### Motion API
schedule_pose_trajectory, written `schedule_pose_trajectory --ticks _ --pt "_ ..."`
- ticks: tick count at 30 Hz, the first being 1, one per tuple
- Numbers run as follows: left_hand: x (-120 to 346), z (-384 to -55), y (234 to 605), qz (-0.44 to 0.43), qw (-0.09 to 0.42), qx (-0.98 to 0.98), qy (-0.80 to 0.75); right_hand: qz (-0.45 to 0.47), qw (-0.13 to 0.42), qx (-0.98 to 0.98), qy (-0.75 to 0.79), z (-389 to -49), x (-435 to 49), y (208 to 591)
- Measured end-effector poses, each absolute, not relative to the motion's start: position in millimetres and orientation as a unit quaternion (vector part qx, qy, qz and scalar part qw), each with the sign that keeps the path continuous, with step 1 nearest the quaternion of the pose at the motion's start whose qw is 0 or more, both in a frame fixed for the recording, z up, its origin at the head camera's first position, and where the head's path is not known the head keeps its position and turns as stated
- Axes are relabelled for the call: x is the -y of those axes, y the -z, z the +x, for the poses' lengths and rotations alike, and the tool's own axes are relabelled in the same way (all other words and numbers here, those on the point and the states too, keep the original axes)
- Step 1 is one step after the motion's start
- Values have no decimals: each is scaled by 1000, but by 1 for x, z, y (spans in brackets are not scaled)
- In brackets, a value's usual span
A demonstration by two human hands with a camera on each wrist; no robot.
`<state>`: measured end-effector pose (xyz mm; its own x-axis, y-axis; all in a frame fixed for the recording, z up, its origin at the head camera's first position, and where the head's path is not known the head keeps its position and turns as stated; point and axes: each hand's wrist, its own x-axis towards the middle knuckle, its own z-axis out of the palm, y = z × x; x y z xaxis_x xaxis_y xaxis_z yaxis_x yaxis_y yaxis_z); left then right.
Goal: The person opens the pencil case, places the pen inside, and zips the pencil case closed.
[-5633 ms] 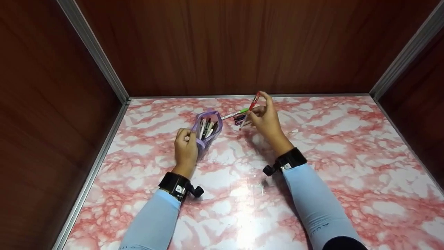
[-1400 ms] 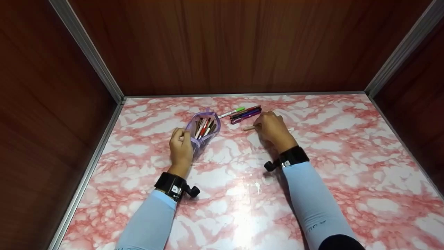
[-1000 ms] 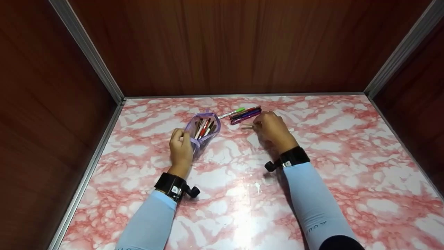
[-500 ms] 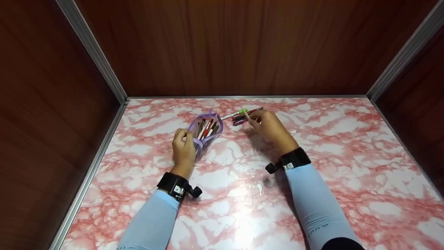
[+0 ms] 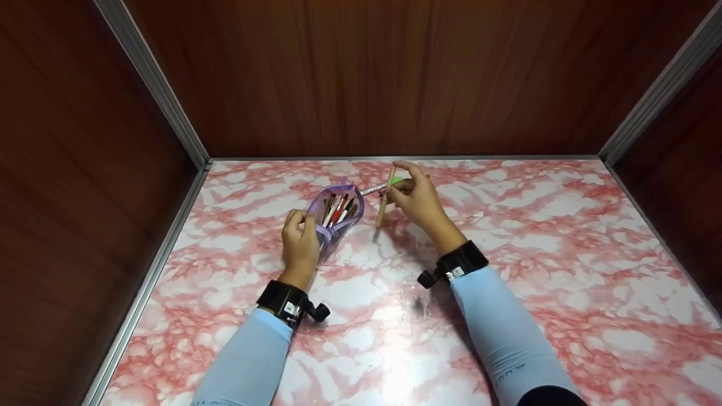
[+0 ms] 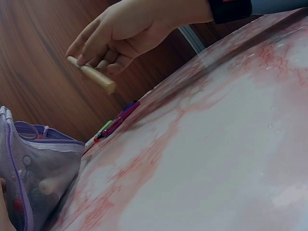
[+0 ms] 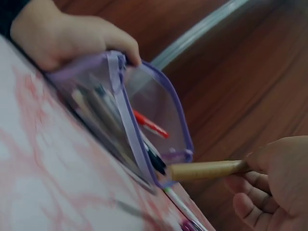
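Note:
My left hand grips the near left edge of a purple-trimmed mesh pencil case, its mouth gaping. Several pens stand inside, among them a red pen. Between thumb and fingers of my right hand is a thick tan pen, pinched near its upper part and tilted, clear of the table. It is just right of the case in the head view; in the right wrist view its free end overlaps the mouth's rim, and whether they touch I cannot tell.
Behind the right hand lies a white pen with a green end. A purple pen and others lie beside it, mostly hidden in the head view. A brown wood-grain wall closes off the back of the marbled table.
Earlier a red pen was in my right hand; it is now in the case. The right hand has since picked the tan pen off the table, raised it and brought it left. My left hand keeps its grip.

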<state>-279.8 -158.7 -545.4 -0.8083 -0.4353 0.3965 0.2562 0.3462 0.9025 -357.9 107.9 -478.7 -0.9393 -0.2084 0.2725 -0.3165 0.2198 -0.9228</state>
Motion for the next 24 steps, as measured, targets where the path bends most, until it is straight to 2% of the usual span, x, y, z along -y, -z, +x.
schedule_pose_trajectory --ticks 9,13,20,24 --pt "160 -279 545 69 298 761 573 104 71 708 -695 -351 -58 485" --pt "159 -278 543 68 293 760 576 96 48 697 -709 -348 -39 493" --pt "158 -278 544 52 299 755 582 142 9 790 -596 -344 -20 507" --pt "157 -278 543 46 298 754 584 191 12 830 -524 -344 -16 510"
